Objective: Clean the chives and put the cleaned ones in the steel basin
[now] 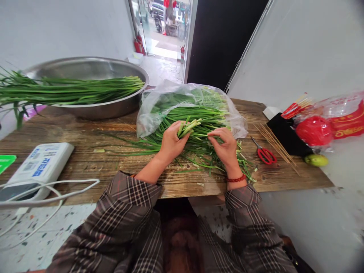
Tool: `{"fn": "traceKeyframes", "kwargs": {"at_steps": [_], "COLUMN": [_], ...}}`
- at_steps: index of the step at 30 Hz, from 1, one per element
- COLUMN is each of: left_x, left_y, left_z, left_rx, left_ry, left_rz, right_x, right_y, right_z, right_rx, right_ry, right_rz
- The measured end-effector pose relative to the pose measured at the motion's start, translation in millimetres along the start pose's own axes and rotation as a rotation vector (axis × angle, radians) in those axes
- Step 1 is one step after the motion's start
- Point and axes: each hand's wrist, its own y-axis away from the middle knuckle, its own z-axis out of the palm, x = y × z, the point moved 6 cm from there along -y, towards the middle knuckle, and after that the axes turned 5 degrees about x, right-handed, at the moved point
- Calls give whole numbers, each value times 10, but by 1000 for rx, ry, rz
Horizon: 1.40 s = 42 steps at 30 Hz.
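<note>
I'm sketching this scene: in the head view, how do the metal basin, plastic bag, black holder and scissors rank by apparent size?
Metal basin and plastic bag: too close to rank
Black holder
Scissors

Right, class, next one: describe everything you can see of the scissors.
The scissors have two red looped handles, probably plastic, and slim grey metal blades that look closed. They lie flat on the wooden table, handles nearer the person, tips pointing away and to the left. They sit between the green trimmings on the left and thin sticks on the right, apart from both. Only the table seems to touch them.
</note>
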Motion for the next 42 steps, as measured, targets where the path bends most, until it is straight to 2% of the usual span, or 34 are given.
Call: {"fn": "traceKeyframes", "kwargs": {"at_steps": [5, 7, 14, 18, 27, 29, 34, 36, 39, 42], "left_x": [9, 2, -47, -61, -68, -78, -96, -94, -93, -89], "left_y": [47, 60, 47, 47, 55, 57, 67, 69, 68, 70], "left_z": [179, 205, 166, 172, 194, 196, 202, 205, 207, 216], "left_rx": [-252, -289, -267, -274, -300, -299, -296, -298, -299, -303], "left_ry": [-52, -95, -54, -38, -59, -64, -44, -36, -21, -10], "left_rz": [35, 38, -69, -75, -54, -57, -63, -59, -56, -47], "right_x": [-99, -97, -98, -102, 46, 45, -85, -116, -141, -150], "right_y": [-6, 1, 14, 17, 66, 58, 29, 36, 45, 49], "right_z": [41, 56, 63, 85, 147, 122, 107, 128, 142, 165], "right_rx": [-36, -40, -40, -55, -4, 0, -62, -80, -60, -36], "right_ry": [-80, -100, -69, -51, -224, -242, -51, -5, -12, -117], "right_rz": [-24, -17, -11, 9, 222, 199, -56, -107, -106, -45]}}
